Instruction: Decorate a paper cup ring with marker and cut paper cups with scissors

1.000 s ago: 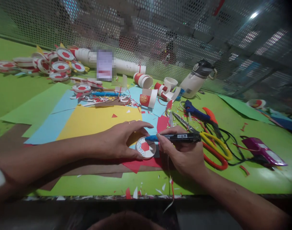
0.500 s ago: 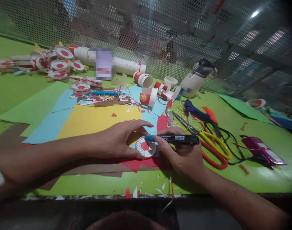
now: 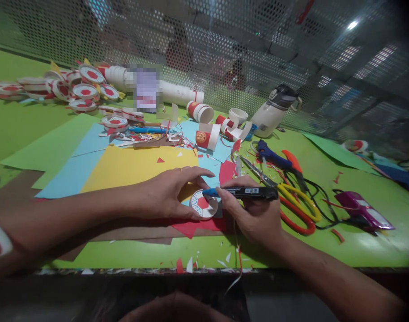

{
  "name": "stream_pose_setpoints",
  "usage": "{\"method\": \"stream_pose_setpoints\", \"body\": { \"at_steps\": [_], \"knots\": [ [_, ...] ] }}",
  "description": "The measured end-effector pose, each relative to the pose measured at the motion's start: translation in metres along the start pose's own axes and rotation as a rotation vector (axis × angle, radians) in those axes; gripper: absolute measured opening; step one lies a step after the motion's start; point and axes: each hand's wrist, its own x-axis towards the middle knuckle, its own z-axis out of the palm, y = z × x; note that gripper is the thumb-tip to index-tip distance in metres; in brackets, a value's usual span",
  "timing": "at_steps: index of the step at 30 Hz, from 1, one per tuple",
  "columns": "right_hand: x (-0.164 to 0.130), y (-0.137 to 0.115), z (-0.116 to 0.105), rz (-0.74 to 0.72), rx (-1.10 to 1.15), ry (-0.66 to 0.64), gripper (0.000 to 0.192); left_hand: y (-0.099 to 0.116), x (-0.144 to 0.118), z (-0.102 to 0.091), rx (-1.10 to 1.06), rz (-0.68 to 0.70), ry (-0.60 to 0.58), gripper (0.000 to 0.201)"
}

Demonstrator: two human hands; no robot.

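My left hand (image 3: pixel 169 193) rests flat on the coloured paper, its thumb and fingers pressed around a small white disc with a red centre (image 3: pixel 203 205), holding it down. My right hand (image 3: pixel 254 212) grips a black marker with a blue tip (image 3: pixel 244 192); the tip touches the disc's upper rim. The disc lies on a red paper sheet (image 3: pixel 198 227) over brown, yellow and blue sheets.
Yellow-and-red scissors (image 3: pixel 296 208) lie just right of my right hand, with a blue glue gun (image 3: pixel 274 157) and black cord behind. Cut paper cups (image 3: pixel 207 134), a white bottle (image 3: pixel 273 112), a stack of finished discs (image 3: pixel 77 87) and a purple tool (image 3: pixel 362 210) stand around. Mesh fence at the back.
The marker and my right hand have shifted slightly up and left along the disc's rim. My left hand keeps its hold on the disc.
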Motion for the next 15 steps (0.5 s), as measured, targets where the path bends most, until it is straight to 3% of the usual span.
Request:
{"method": "stream_pose_setpoints", "body": {
  "at_steps": [4, 10, 15],
  "knots": [
    [-0.0059, 0.0014, -0.0029, -0.005, 0.034, 0.149, 0.009, 0.0004, -0.0008, -0.0007, 0.016, -0.02, -0.022, 0.074],
    [-0.0032, -0.0001, -0.0053, -0.04, 0.003, 0.067, 0.008, -0.0026, -0.0006, -0.0006, -0.007, 0.006, -0.033, 0.074],
    [0.0009, -0.0016, -0.0023, 0.014, 0.007, 0.028, 0.005, -0.0015, 0.0, -0.0011, 0.017, 0.015, -0.03, 0.074]
  ]
}}
